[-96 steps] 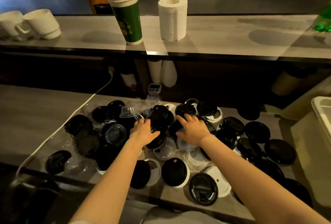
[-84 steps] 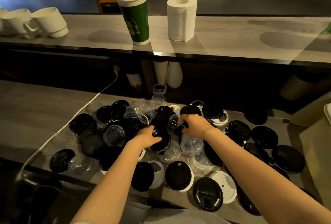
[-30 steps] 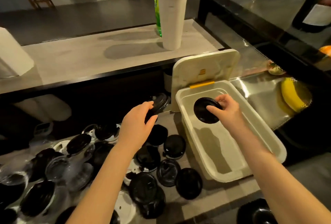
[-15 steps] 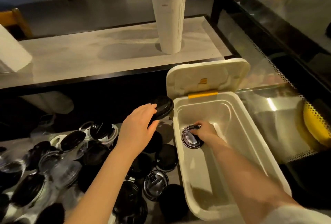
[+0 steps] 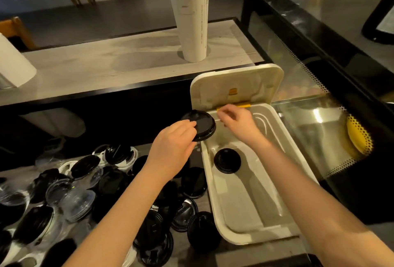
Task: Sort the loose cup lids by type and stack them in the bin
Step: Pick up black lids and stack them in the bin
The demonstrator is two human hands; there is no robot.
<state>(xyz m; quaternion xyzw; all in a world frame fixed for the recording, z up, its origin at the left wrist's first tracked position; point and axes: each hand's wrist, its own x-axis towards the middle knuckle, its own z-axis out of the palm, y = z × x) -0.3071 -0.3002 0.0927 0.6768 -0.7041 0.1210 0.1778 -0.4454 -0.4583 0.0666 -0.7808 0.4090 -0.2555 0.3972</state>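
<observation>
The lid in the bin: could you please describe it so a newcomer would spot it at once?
Find the white bin right of the lid pile. A black lid lies flat on its floor. It alone is inside the bin; the left hand holds a second lid by the rim.

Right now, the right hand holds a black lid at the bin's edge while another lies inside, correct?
No: the head view shows the left hand holding the black lid at the bin edge; the right hand is empty. A second lid does lie inside.
</observation>
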